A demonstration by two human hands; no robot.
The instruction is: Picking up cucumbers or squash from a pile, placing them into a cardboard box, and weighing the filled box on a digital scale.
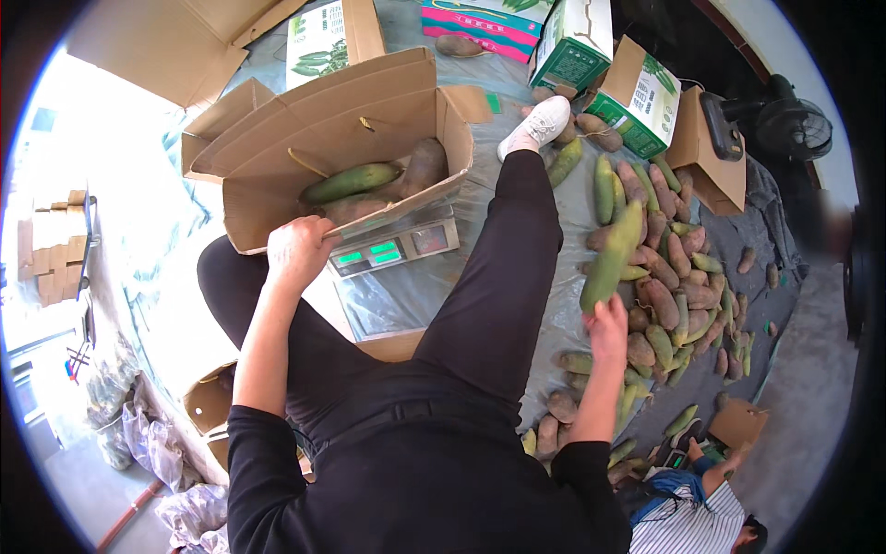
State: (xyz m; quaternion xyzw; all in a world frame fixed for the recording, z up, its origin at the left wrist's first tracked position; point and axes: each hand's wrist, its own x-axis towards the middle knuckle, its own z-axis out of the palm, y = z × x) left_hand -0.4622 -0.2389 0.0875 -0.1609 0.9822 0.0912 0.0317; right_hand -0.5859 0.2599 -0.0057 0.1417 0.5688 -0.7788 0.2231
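My right hand (606, 325) is closed round the lower end of a long green radish (614, 254), which points up and away over the pile on the right. My left hand (299, 247) grips the near edge of an open cardboard box (337, 78). Inside that box lie a green radish (351, 183) and dull purple-brown roots (425, 168). The box rests on a weighing scale (441, 238), whose green lit display shows below the box's near side.
A large pile of green and reddish-brown roots (669, 277) spreads on the right. Printed cartons (577, 42) stand at the back, near a black fan (794, 127). Plastic sheeting (489, 222) covers the floor. Another person in a striped shirt (688, 517) works at lower right.
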